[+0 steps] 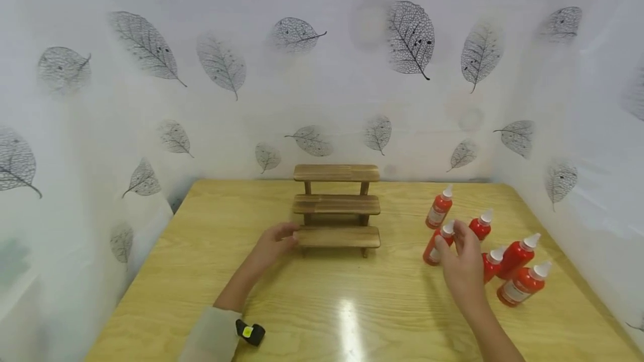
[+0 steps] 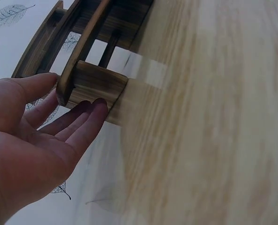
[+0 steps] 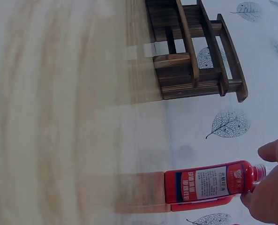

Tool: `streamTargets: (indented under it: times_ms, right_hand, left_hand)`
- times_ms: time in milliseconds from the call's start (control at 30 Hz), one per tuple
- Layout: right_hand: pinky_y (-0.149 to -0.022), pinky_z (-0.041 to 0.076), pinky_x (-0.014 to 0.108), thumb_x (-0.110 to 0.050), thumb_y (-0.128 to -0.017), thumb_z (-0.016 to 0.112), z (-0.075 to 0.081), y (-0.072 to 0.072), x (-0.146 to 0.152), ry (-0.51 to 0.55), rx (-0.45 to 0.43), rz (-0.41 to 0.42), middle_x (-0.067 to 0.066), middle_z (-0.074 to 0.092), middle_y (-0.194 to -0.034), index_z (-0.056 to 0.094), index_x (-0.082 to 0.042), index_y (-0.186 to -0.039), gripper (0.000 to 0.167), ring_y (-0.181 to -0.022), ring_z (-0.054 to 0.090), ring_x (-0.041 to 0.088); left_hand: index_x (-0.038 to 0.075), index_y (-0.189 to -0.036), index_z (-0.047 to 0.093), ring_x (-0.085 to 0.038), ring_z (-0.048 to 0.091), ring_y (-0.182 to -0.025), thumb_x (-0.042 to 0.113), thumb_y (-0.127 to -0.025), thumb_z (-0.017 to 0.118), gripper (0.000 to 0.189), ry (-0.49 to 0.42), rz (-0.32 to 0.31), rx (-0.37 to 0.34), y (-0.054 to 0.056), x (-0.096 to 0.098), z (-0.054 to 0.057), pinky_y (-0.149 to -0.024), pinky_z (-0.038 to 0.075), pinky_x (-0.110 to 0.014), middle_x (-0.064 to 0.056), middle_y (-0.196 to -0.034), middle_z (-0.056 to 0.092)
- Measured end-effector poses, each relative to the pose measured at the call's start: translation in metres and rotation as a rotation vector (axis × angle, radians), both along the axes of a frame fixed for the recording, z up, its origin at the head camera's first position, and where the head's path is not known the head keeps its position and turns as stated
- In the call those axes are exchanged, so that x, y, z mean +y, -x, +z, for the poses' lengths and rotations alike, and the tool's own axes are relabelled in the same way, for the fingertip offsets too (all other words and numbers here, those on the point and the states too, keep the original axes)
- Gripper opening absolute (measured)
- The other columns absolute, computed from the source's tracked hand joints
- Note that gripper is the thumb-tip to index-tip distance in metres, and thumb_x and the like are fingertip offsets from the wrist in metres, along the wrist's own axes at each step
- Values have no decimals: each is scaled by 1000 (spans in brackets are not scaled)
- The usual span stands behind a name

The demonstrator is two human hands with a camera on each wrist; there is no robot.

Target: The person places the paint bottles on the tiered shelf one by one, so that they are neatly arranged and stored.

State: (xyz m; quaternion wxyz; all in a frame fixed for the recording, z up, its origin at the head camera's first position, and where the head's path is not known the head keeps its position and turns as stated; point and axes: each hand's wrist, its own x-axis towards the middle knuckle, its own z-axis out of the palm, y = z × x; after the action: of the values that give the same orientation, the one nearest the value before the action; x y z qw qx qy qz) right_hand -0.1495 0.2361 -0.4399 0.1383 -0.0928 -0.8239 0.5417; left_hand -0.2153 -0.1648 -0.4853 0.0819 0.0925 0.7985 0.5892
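All six bottles (image 1: 521, 286): head view only | left fingers (image 2: 88, 127) loosely spread at rack's (image 2: 100, 78) end | right fingers (image 1: 464, 233) at one cap (image 1: 448, 228), grip unclear

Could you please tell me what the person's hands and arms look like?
The left hand and right hand wear no gloves. A pale sleeve covers part of the left forearm, with a black device marked yellow near its edge; the right forearm shows no sleeve.
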Motion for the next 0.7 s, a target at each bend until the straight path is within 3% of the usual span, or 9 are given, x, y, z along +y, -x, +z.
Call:
streamTargets:
  times_ms: [100, 200, 367, 600, 700]
  right_hand:
    - [-121, 29, 53, -26, -104, 56, -4, 0, 1, -1, -16, -7, 17, 32, -161, 24, -5, -157, 65, -151, 28, 35]
    - [-119, 31, 58, -17, -104, 56, -7, 0, 3, -18, 2, 12, 20, 34, -160, 24, -3, -156, 63, -150, 30, 37]
    - [-113, 37, 62, -10, -103, 57, -9, 3, 4, -74, 1, 59, 24, 35, -158, 22, -3, -157, 65, -145, 36, 44]
    - [-109, 43, 60, -16, -102, 60, -10, 6, 5, -153, -7, 64, 24, 43, -153, 27, -6, -156, 64, -137, 45, 45]
    - [-108, 43, 58, -20, -102, 62, -10, 6, 6, -161, 9, 70, 24, 45, -152, 29, -7, -156, 65, -135, 48, 43]
  left_hand:
    - [7, -138, 58, -35, 57, -126, 24, -101, 62, 41, 16, -2, -9, 0, 2, -2, -105, 51, -48, -19, -140, 58]
    - [9, -139, 58, -35, 55, -129, 25, -101, 62, 41, 6, -4, -26, -1, 4, -2, -107, 50, -49, -18, -143, 57]
    - [8, -142, 54, -38, 51, -135, 23, -102, 60, 43, -58, -20, -63, -3, 4, -1, -111, 47, -50, -20, -150, 49]
    - [3, -143, 53, -42, 40, -143, 20, -103, 59, 44, -103, -32, -61, -4, 4, -1, -113, 45, -48, -23, -157, 39]
    - [2, -143, 53, -40, 45, -141, 17, -102, 60, 44, -113, -28, -73, -6, 5, 1, -112, 47, -45, -23, -155, 42]
